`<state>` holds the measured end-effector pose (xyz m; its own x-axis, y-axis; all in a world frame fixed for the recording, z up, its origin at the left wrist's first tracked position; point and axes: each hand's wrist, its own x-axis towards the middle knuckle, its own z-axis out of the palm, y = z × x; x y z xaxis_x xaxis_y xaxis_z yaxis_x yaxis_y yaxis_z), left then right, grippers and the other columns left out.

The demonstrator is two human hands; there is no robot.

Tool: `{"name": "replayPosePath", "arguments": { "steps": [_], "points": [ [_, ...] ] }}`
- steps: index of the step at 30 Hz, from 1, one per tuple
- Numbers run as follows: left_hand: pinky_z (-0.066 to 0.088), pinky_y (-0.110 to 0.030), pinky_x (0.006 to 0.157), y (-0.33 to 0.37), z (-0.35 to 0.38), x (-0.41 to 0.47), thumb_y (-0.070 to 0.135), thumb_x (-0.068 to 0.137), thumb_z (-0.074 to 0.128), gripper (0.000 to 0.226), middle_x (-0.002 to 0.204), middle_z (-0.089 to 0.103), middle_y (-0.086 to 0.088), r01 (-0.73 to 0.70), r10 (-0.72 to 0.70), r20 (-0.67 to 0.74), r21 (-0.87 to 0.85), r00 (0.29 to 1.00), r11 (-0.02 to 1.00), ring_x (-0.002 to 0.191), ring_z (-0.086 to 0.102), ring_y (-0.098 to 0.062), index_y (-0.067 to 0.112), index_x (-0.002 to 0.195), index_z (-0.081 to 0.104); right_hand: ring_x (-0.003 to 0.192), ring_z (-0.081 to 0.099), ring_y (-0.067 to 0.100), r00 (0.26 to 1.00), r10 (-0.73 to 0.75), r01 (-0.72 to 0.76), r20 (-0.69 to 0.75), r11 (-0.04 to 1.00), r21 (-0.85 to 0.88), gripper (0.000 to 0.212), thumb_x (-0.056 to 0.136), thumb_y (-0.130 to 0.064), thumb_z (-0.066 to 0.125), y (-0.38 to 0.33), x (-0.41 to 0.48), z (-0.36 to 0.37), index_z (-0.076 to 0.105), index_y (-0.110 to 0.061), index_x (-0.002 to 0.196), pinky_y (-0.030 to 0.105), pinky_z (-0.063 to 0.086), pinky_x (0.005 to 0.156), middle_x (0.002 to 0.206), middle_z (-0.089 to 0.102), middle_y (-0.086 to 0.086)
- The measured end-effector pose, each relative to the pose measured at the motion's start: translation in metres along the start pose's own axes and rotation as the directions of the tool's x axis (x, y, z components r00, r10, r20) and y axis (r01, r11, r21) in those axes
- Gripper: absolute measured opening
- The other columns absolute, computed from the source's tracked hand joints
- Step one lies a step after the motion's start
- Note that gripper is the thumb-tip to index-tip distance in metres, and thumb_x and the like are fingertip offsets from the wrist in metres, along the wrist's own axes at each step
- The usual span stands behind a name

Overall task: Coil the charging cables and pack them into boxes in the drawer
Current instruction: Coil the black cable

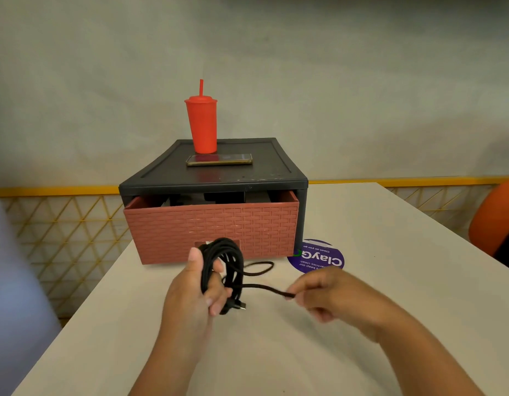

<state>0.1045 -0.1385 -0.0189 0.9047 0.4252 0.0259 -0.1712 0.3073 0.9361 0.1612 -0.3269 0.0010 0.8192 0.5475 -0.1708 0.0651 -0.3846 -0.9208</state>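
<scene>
We see the black charging cable (237, 264) mostly wound into a coil, held above the table (390, 252) just in front of the drawer (247, 227). Left hand (190, 287) grips the coil, thumb up and fingers curled round the strands; a plug end pokes out just below those fingers. Right hand (319, 295) pinches the loose stretch running off the coil; its fingers are motion-blurred, so exact grip is hard to read. Another slack loop lies on the table btwn coil and sticker (319, 257). The coil hides part of the drawer's handle cut-out. The drawer sits partly pulled out of the black cabinet (276, 178); dark shapes inside (219, 198), can't tell what they are. On top: red cup w/ straw (202, 124) and a phone (219, 160) lying flat just in front of it. An orange chair (496, 215) is cut off at the right edge.
</scene>
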Motion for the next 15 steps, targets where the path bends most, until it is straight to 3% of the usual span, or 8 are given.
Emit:
{"name": "replayPosePath", "arguments": {
  "steps": [3,6,10,15],
  "points": [
    [0.04,-0.029,0.071,0.007,-0.01,0.006,0.047,0.096,0.023,0.051,0.036,0.022,0.009,-0.033,0.028,-0.067,-0.077,0.997,0.996,0.031,0.021,-0.008,0.012,0.071,0.05,0.047,0.035,0.008,0.97,0.069,-0.094,-0.235,0.991,-0.097,0.018,0.084,0.001,0.056,0.023,0.004,-0.042,0.071,-0.006,0.076,0.016,0.028,0.047,0.045,0.044,-0.007],
    [0.038,-0.028,0.071,0.009,-0.015,0.01,0.048,0.097,0.023,0.052,0.035,0.023,0.009,-0.059,0.042,-0.114,-0.15,0.993,0.987,0.031,0.021,-0.008,0.013,0.07,0.05,0.062,0.046,0.012,0.925,0.088,-0.188,-0.37,0.951,-0.244,0.022,0.084,0.001,0.056,0.053,0.002,-0.075,0.07,-0.01,0.071,0.019,0.032,0.054,0.06,0.057,-0.002],
    [0.039,-0.027,0.071,0.008,-0.016,0.013,0.05,0.096,0.024,0.053,0.035,0.024,0.009,-0.093,0.064,-0.13,-0.233,0.99,0.968,0.032,0.022,-0.008,0.014,0.069,0.052,0.068,0.046,0.012,0.93,0.13,-0.249,-0.344,0.911,-0.329,0.028,0.085,0.001,0.056,0.069,-0.004,-0.092,0.067,-0.019,0.067,0.019,0.033,0.059,0.072,0.059,0.002],
    [0.04,-0.028,0.07,0.011,-0.024,0.017,0.054,0.095,0.024,0.06,0.036,0.024,0.009,-0.179,0.111,-0.198,-0.37,0.974,0.912,0.034,0.024,-0.008,0.021,0.059,0.059,0.078,0.053,0.004,0.966,0.19,-0.249,-0.178,0.868,-0.428,0.026,0.085,-0.007,0.06,0.065,-0.014,-0.096,0.07,-0.026,0.073,0.014,0.038,0.07,0.082,0.066,-0.008]
  ]
}}
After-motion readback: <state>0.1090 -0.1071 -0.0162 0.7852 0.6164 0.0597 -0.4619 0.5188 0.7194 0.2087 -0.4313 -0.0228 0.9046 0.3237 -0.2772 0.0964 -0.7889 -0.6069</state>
